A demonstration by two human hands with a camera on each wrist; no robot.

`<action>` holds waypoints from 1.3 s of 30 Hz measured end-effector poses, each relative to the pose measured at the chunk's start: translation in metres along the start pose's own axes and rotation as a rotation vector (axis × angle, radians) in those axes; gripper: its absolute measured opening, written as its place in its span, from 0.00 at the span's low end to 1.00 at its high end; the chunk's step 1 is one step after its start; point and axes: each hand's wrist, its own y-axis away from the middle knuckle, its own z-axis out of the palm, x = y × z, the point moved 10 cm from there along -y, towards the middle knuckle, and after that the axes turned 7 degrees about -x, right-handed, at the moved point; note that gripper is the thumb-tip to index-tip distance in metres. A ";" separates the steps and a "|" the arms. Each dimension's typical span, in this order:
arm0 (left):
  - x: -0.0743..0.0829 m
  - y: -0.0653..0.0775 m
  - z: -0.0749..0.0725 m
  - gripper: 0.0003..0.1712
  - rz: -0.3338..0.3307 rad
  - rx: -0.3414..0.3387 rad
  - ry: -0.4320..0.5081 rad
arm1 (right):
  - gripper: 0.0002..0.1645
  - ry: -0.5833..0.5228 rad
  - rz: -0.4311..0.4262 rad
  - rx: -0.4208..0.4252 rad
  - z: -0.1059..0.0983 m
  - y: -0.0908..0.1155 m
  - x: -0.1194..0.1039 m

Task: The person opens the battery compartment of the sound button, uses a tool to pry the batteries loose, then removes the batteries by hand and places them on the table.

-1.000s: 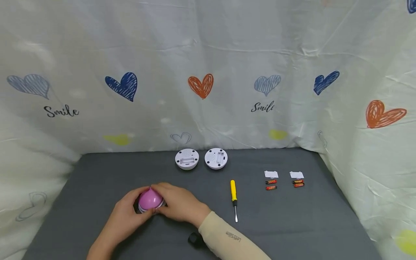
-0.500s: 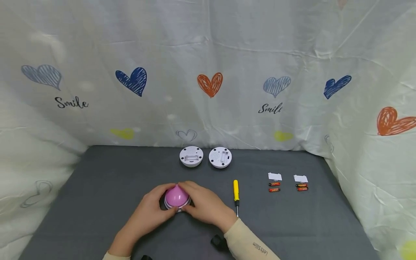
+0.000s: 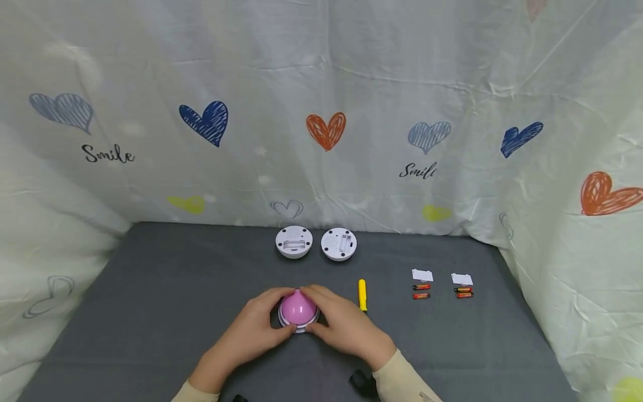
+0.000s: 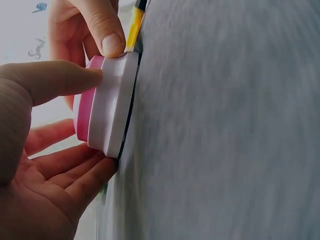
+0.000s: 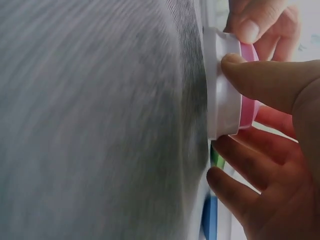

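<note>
A round device with a glossy pink pointed dome and a white base stands upright on the dark grey table. My left hand holds it from the left, thumb at the near side of the base and fingers around the far side. From the right, my right hand grips it the same way, its thumb on the white base in the right wrist view. The tips of both index fingers meet near the dome's peak in the head view. Part of the far side is hidden by the fingers.
Two white round devices with uncovered battery slots, one left of the other, lie at the back. Right of my hands is a yellow-handled screwdriver, its shaft hidden. Further right lie two white covers and several orange-black batteries.
Both hands have shifted the pink-domed device to the right across the table, from the left side to in front of the white devices. My right hand now covers the screwdriver's shaft.
</note>
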 end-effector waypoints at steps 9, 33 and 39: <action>0.018 -0.008 0.020 0.36 0.030 -0.045 0.030 | 0.43 -0.072 0.051 -0.004 -0.007 0.024 0.018; 0.017 -0.003 0.031 0.41 0.053 -0.025 0.017 | 0.44 -0.108 0.066 0.011 -0.009 0.034 0.024; 0.012 -0.002 0.032 0.41 0.044 -0.025 0.032 | 0.44 -0.108 0.063 0.028 -0.010 0.034 0.024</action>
